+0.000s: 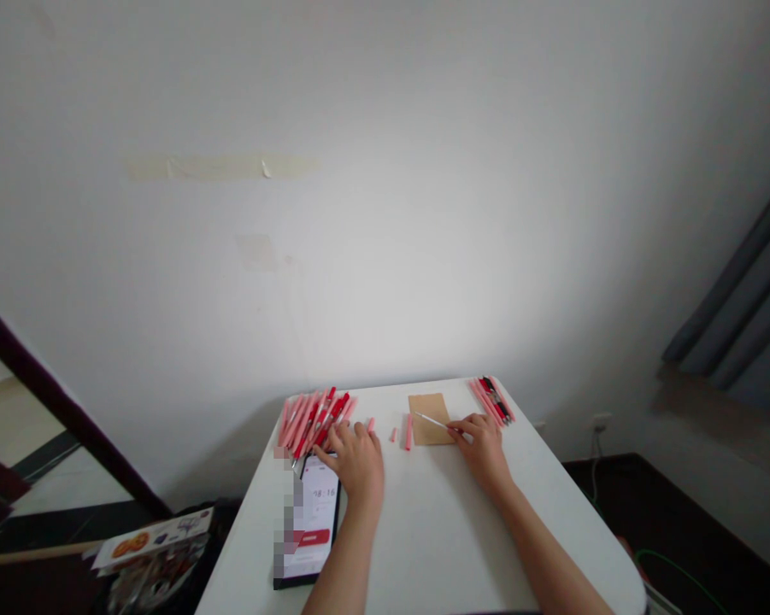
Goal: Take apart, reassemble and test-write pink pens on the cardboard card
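Note:
My right hand (484,448) pinches a thin white pen refill (432,420), which points left above a brown paper notepad (428,406). My left hand (359,461) is spread palm down at the near side of a heap of pink and red pens (311,420); whether its fingertips touch a pen I cannot tell. Just beyond its fingers lies a small pink pen part (370,424). Between the hands are a pink pen barrel (408,434) and a shorter pink piece (393,435). At the right, pink, red and black pens (492,401) lie side by side.
A phone (314,512) with a lit screen lies under and beside my left forearm. The white table (436,530) meets a wall at the back. Left of it, a printed box (154,538) sits on a dark bin or bag. A grey curtain (743,316) hangs at right.

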The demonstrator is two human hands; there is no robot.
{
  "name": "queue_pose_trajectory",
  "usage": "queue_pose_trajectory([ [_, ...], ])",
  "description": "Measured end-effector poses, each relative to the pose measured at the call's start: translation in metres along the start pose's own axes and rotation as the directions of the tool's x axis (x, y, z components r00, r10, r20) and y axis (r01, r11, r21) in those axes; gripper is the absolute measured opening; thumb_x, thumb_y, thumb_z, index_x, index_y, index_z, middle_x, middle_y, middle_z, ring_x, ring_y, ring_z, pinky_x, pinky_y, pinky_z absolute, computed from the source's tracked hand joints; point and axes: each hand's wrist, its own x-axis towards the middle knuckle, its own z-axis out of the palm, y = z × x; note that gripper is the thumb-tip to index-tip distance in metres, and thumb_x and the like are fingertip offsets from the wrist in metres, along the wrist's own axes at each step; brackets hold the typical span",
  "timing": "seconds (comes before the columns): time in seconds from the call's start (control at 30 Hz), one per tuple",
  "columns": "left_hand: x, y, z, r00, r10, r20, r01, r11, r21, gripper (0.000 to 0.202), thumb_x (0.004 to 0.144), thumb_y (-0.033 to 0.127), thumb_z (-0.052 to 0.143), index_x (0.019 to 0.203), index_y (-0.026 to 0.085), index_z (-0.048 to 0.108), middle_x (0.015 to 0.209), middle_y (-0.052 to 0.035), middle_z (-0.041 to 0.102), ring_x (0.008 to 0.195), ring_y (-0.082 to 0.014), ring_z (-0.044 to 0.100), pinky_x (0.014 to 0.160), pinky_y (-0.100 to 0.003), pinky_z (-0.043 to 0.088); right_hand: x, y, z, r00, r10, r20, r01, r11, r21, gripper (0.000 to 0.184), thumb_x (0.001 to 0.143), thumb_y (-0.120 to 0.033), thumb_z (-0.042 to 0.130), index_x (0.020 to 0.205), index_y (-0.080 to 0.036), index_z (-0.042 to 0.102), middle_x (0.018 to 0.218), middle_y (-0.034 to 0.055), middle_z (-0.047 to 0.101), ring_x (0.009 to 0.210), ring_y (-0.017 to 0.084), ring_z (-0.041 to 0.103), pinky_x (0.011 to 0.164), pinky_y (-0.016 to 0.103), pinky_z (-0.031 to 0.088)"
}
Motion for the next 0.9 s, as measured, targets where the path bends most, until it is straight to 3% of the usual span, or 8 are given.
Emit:
queue_pose_trajectory([
  [0.1,-0.0001,-0.0009,-0.0007,1.0,0.0,0.005,0.0,0.999,-0.038,0.024,0.086,0.026,0.045,0.092,0.017,0.066,0.118,-0.0131,0.056,0.123,-0.0322,0.04,0.101,-0.065,0.028,0.0003,0.0007,0.0013,1.0,-0.025,0.004,0.025,1.0,0.019,0.016,0.084,-0.03,0.062,0.093,-0.03,0.075,0.083,0.0045,0.066,0.091,0.023,0.052,0.085,0.036,0.036],
  [0.2,0.0005,-0.0007,0.0004,0.998,0.069,0.006,-0.067,0.982,-0.178,0.022,0.084,0.032,0.052,0.096,0.02,0.066,0.118,-0.0117,0.056,0.122,-0.0323,0.041,0.101,-0.064,0.028,0.0006,0.0003,0.0024,0.999,-0.051,0.011,0.051,0.998,0.037,0.015,0.084,-0.03,0.062,0.092,-0.03,0.075,0.083,0.0048,0.066,0.09,0.023,0.052,0.084,0.036,0.037],
  [0.33,-0.0001,0.0038,0.003,0.974,0.226,-0.01,-0.208,0.881,-0.425,0.023,0.081,0.036,0.06,0.1,0.025,0.067,0.115,-0.0091,0.057,0.118,-0.0276,0.045,0.105,-0.054,0.03,0.0009,-0.0013,0.0037,0.993,-0.112,0.048,0.108,0.992,0.071,0.016,0.085,-0.031,0.06,0.091,-0.03,0.076,0.084,0.0058,0.066,0.091,0.023,0.053,0.082,0.035,0.039],
  [0.43,-0.0022,0.0074,0.0036,0.966,0.259,0.011,-0.217,0.831,-0.513,0.024,0.079,0.033,0.063,0.101,0.027,0.067,0.117,-0.0083,0.057,0.119,-0.0274,0.046,0.106,-0.057,0.028,0.0007,-0.0024,0.0048,0.985,-0.152,0.078,0.145,0.985,0.091,0.016,0.085,-0.031,0.06,0.089,-0.029,0.076,0.085,0.0065,0.066,0.091,0.023,0.053,0.082,0.035,0.04],
  [0.6,-0.0043,0.0071,0.0013,0.962,0.267,0.063,-0.186,0.804,-0.565,0.011,0.079,0.029,0.063,0.088,0.028,0.069,0.118,-0.0061,0.055,0.12,-0.0269,0.045,0.108,-0.06,0.023,0.0001,-0.0034,0.0058,0.982,-0.169,0.086,0.161,0.983,0.091,0.015,0.084,-0.032,0.061,0.088,-0.029,0.076,0.085,0.0064,0.065,0.091,0.023,0.053,0.082,0.036,0.041],
  [0.9,0.0003,0.0038,0.0007,0.98,0.189,0.055,-0.129,0.828,-0.545,0.01,0.081,0.025,0.059,0.083,0.025,0.068,0.115,-0.0065,0.057,0.116,-0.0243,0.047,0.106,-0.052,0.027,-0.0002,-0.0035,0.0041,0.988,-0.126,0.084,0.12,0.99,0.071,0.016,0.085,-0.03,0.06,0.088,-0.029,0.076,0.086,0.0059,0.065,0.092,0.022,0.053,0.084,0.035,0.04],
])
